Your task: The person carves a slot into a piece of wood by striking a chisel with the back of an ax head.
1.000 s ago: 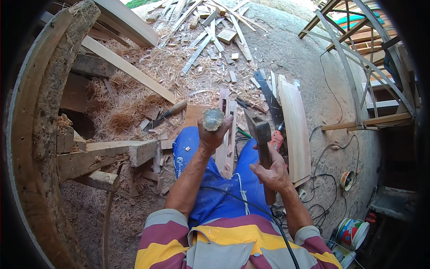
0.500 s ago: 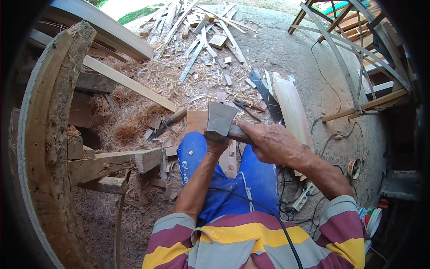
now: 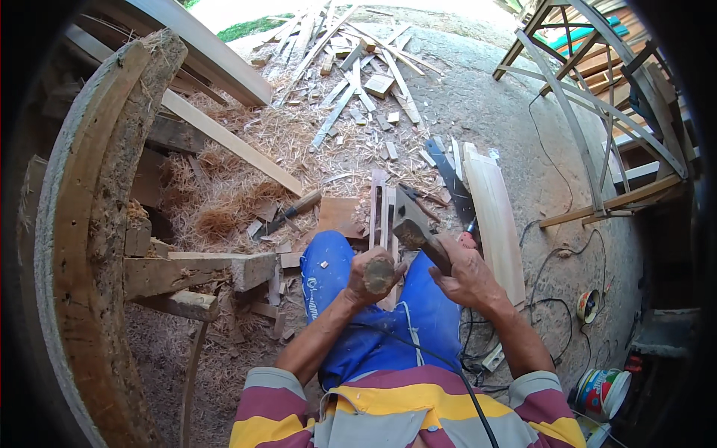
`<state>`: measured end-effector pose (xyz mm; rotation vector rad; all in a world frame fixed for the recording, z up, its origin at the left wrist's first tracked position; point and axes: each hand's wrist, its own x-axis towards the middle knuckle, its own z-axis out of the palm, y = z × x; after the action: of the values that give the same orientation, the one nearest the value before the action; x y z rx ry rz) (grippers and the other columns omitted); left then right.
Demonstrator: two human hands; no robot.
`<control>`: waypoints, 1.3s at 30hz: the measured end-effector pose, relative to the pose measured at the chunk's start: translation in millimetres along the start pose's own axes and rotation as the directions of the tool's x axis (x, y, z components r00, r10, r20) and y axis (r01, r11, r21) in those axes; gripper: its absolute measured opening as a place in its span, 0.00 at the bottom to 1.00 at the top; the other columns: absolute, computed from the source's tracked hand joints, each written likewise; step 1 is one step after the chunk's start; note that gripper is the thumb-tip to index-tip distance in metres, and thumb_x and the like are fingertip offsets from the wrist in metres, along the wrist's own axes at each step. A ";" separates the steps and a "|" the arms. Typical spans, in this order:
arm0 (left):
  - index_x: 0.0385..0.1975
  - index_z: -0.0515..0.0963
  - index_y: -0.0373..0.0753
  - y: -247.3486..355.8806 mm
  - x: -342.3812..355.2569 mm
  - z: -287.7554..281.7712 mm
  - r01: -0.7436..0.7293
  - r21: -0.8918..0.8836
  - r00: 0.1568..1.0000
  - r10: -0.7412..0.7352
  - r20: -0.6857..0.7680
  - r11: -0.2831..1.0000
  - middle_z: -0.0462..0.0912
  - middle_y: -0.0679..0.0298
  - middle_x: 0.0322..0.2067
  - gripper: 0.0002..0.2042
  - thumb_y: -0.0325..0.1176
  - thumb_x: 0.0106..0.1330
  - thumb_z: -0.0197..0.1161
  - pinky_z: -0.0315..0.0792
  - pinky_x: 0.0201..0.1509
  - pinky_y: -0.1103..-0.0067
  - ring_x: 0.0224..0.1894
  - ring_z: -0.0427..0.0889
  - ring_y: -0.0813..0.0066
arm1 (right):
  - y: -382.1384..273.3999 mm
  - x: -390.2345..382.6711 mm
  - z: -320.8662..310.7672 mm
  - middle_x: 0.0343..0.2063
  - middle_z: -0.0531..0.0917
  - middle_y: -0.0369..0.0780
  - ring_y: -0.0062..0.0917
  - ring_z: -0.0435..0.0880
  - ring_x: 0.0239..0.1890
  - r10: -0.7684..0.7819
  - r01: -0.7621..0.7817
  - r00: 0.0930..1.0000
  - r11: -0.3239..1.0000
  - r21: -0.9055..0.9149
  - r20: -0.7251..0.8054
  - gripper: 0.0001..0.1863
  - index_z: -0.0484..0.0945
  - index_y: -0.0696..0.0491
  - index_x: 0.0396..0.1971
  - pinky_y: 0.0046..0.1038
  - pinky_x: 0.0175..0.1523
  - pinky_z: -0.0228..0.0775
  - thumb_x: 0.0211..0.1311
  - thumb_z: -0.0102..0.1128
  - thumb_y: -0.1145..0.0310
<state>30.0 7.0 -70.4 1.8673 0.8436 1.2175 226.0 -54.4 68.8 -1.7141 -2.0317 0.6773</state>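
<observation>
A round, pale wooden butt end with a frayed rim point(image 3: 379, 275) is gripped by the curled fingers of the left hand point(image 3: 358, 279), and it is turned up toward the head; the rest of that tool is hidden beneath the hand. A hatchet-like tool with a dark, broad metal head point(image 3: 411, 222) and a wooden handle is grasped by the closed fingers of the right hand point(image 3: 470, 276). The head is held ahead and to the left of these fingers, just beside the left hand and apart from the butt end.

A long, pale slotted piece of timber point(image 3: 375, 213) is seen between the knees of the blue trousers point(image 3: 336, 347), lying beneath and beyond the left fingers; whether it is touched by them cannot be told. To its left, a dark-bladed tool with a wooden handle point(image 3: 300, 204) is laid near the heaped shavings point(image 3: 220, 198). To its right, dark pliers point(image 3: 420, 201), a black saw blade point(image 3: 452, 179) and a wide, pale plank point(image 3: 493, 220) are spread on the ground.
</observation>
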 end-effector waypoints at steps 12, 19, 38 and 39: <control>0.29 0.81 0.35 -55.6 186.0 -59.9 -0.012 0.368 0.997 0.041 -0.071 0.930 0.84 0.57 0.23 0.11 0.37 0.63 0.70 0.76 0.31 0.71 0.23 0.81 0.62 | 112.3 -75.7 88.9 0.36 0.84 0.56 0.56 0.83 0.42 0.473 -0.465 0.879 0.878 -0.111 0.060 0.25 0.67 0.53 0.53 0.51 0.45 0.75 0.61 0.66 0.64; 0.33 0.80 0.35 -144.3 156.2 -95.6 0.280 0.543 0.940 -0.340 0.012 0.792 0.85 0.51 0.31 0.12 0.38 0.61 0.69 0.77 0.39 0.65 0.35 0.86 0.53 | 140.9 -83.5 120.7 0.36 0.83 0.60 0.59 0.83 0.41 0.582 -0.572 0.799 0.813 -0.104 0.153 0.26 0.64 0.52 0.53 0.56 0.45 0.74 0.65 0.61 0.53; 0.52 0.73 0.35 -295.3 39.6 -119.0 0.260 0.912 0.704 -0.709 0.047 0.317 0.79 0.48 0.49 0.23 0.33 0.56 0.67 0.75 0.56 0.57 0.51 0.80 0.49 | 144.8 -63.2 122.1 0.31 0.83 0.61 0.59 0.83 0.37 0.641 -0.616 0.735 0.767 -0.178 0.219 0.26 0.65 0.54 0.50 0.57 0.42 0.75 0.66 0.58 0.49; 0.50 0.72 0.36 -294.0 41.0 -118.7 0.266 0.906 0.734 -0.678 0.031 0.330 0.79 0.48 0.47 0.21 0.32 0.56 0.67 0.75 0.55 0.57 0.50 0.80 0.49 | 140.4 -60.8 120.4 0.31 0.83 0.60 0.59 0.84 0.37 0.649 -0.621 0.729 0.761 -0.187 0.220 0.26 0.65 0.53 0.48 0.56 0.42 0.75 0.66 0.58 0.48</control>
<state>-104.7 217.8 -269.5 2.1859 1.8335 -0.1466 277.5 -108.8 -110.8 -2.5410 -1.6130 1.0880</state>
